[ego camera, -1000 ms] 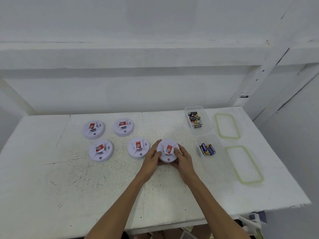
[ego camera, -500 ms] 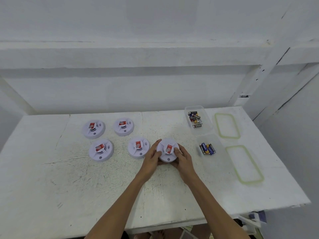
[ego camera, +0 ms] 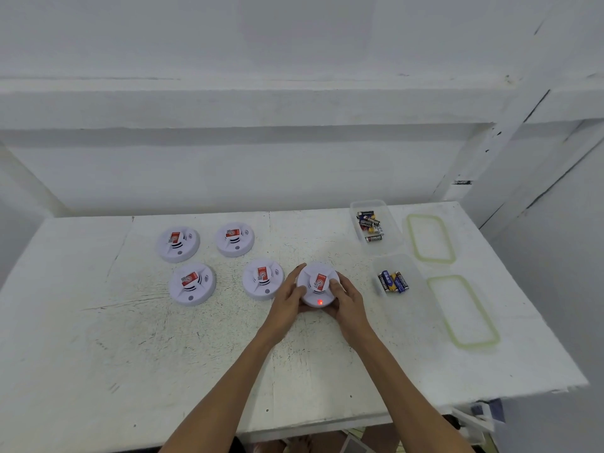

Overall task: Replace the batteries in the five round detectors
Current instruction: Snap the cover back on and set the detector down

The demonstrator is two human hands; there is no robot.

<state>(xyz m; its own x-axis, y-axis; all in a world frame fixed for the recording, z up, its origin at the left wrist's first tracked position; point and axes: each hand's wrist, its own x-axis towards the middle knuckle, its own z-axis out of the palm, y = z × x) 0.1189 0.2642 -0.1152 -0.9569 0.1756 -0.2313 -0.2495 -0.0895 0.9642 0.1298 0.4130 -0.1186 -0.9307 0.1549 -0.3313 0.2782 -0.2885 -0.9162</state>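
Clasping the detector (ego camera: pixel 318 284) on the desk (ego camera: pixel 130 338), each grip holds one side: left hand (ego camera: pixel 287 300) on the left rim, right hand (ego camera: pixel 348 300) on the right. Batteries (ego camera: pixel 392 282) lie rightward, nearer the right hand.

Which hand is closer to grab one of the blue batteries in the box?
Probably the right hand. It grips the detector on the side facing the clear box of blue batteries; the left hand grips the other side and would have to cross over.
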